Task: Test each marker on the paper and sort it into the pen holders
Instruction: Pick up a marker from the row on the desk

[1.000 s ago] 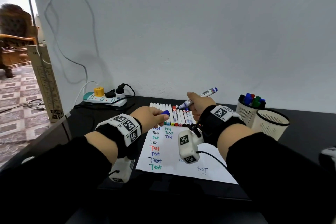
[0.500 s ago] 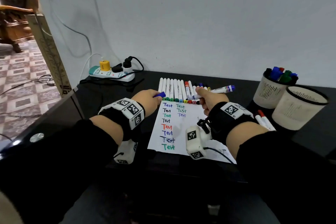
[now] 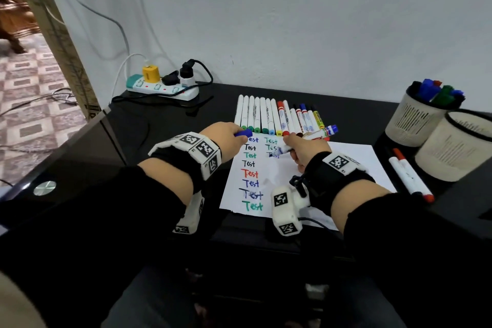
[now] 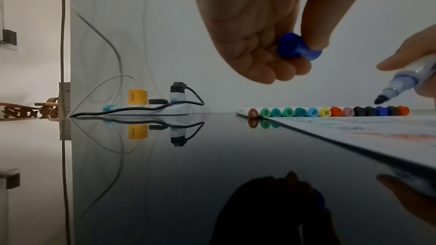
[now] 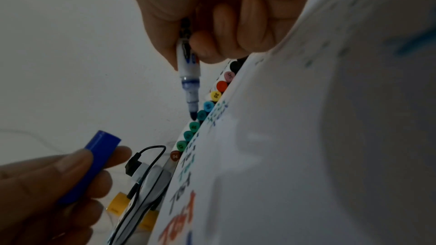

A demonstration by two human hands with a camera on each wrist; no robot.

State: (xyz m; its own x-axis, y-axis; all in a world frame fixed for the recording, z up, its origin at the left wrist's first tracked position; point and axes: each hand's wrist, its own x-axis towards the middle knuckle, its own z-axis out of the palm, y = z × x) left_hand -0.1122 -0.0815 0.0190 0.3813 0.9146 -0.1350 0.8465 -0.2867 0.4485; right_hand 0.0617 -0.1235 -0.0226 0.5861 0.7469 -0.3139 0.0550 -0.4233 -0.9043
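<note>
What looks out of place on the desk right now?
Two red-capped markers lie loose on the desk beside the pen holders, apart from the neat marker row. Nothing else stands out.

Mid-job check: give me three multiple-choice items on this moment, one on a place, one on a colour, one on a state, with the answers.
1. Where is the power strip?
A. far left of the table, by the wall
B. on the paper
C. in a pen holder

2. What colour is the cap in the left hand?
A. red
B. blue
C. yellow

3. The marker in the right hand is:
A. capped
B. uncapped
C. lying loose

Answers: A, it lies beside the wall, left of the marker row; B, the wrist views show it blue; B, its bare tip shows.
</note>
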